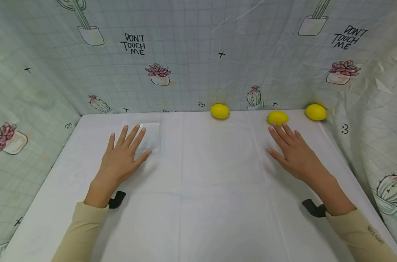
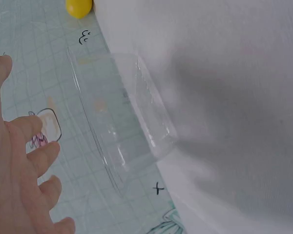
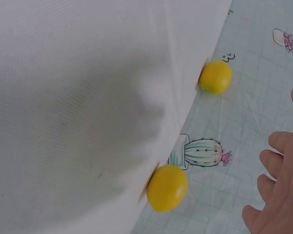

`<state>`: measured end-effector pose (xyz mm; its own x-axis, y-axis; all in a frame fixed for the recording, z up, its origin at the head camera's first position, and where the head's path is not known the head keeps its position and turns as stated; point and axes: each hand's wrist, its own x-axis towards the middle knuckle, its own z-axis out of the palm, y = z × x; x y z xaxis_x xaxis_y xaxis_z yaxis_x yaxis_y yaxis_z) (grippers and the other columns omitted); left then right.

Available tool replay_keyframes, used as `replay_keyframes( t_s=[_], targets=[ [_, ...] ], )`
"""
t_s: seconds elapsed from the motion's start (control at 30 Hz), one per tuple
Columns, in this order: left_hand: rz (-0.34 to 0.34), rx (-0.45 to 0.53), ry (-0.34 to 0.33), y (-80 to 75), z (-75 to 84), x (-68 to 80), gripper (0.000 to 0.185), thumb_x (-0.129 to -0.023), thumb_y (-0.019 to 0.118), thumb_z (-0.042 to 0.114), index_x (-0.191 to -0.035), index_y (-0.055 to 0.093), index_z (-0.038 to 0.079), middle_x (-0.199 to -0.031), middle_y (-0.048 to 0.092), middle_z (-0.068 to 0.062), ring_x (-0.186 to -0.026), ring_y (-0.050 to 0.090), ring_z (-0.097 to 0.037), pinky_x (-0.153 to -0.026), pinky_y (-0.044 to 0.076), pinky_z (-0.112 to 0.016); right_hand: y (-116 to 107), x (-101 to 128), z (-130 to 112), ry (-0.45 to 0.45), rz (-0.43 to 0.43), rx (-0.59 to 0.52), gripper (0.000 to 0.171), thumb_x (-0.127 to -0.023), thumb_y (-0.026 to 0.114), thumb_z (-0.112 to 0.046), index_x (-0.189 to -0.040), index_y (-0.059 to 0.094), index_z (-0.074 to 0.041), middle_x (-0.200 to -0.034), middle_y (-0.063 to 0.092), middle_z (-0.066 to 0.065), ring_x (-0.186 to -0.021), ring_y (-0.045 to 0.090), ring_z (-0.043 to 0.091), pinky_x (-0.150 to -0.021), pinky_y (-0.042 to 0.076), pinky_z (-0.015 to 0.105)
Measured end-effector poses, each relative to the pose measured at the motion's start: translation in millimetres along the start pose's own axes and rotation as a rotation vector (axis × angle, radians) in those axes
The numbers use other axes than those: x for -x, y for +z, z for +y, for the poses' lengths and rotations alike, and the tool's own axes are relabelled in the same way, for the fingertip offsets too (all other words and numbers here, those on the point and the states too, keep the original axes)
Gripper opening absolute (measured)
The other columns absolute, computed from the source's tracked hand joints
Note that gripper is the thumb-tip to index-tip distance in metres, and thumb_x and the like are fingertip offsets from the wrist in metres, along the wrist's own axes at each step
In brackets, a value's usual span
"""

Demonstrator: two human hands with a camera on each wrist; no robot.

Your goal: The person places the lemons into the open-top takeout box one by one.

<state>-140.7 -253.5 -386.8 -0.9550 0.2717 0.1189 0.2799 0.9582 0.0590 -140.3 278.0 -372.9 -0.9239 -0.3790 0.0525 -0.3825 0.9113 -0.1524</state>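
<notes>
My left hand [image 1: 120, 162] is spread over the left part of the white table, its fingers straight and holding nothing. Just past its fingertips is a clear plastic container [image 1: 151, 136], partly covered by the hand in the head view; the left wrist view shows its see-through walls [image 2: 112, 117]. On the right, my right hand [image 1: 294, 156] is spread too, with nothing in it. Its fingertips overlap the near edge of a yellow lemon [image 1: 277, 117] in the head view. Another lemon [image 1: 219, 111] lies at the back middle, and a third lemon [image 1: 316, 112] at the back right corner.
A white cloth covers the table [image 1: 218, 163]. Patterned curtain [image 1: 191, 54] with plant drawings and lettering rises behind the table and along both sides. A black wrist mount [image 1: 117, 200] sticks out beside the left wrist, and a second black mount [image 1: 313, 208] beside the right.
</notes>
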Motion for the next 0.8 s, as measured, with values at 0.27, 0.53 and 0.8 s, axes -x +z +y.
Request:
replay_keyframes(
  t_s=[0.27,0.53,0.8],
  targets=[
    [0.002,0.015,-0.029,-5.5,-11.7,3.8,0.079,-0.104,0.04,0.062,-0.165,0.008,0.025,-0.172,0.007,-0.003,-0.157,-0.003,-0.032,-0.125,-0.005,-0.063,-1.4,-5.6,8.3,0.012,-0.017,-0.044,0.075,-0.107,0.049,-0.043,-0.164,0.013,-0.009,-0.17,0.011,0.015,-0.156,0.001,0.036,-0.127,0.002,0.059],
    [-0.008,0.052,-0.051,-8.5,-24.9,2.1,0.079,-0.105,0.045,0.056,-0.166,0.009,0.021,-0.171,0.008,-0.007,-0.157,-0.002,-0.035,-0.124,-0.005,-0.065,-2.2,-18.0,19.1,0.043,-0.027,-0.071,0.074,-0.108,0.046,-0.044,-0.163,0.015,-0.006,-0.17,0.01,0.016,-0.156,0.003,0.039,-0.126,0.005,0.062],
    [0.006,0.14,-0.059,-5.6,-38.9,-6.8,0.077,-0.106,0.042,0.055,-0.165,0.014,0.015,-0.169,0.016,-0.014,-0.155,0.008,-0.042,-0.121,0.008,-0.071,-2.0,-31.0,33.7,0.052,-0.022,-0.111,0.073,-0.108,0.05,-0.037,-0.163,0.014,-0.005,-0.169,0.012,0.019,-0.156,0.004,0.04,-0.125,0.007,0.064]
  ],
)
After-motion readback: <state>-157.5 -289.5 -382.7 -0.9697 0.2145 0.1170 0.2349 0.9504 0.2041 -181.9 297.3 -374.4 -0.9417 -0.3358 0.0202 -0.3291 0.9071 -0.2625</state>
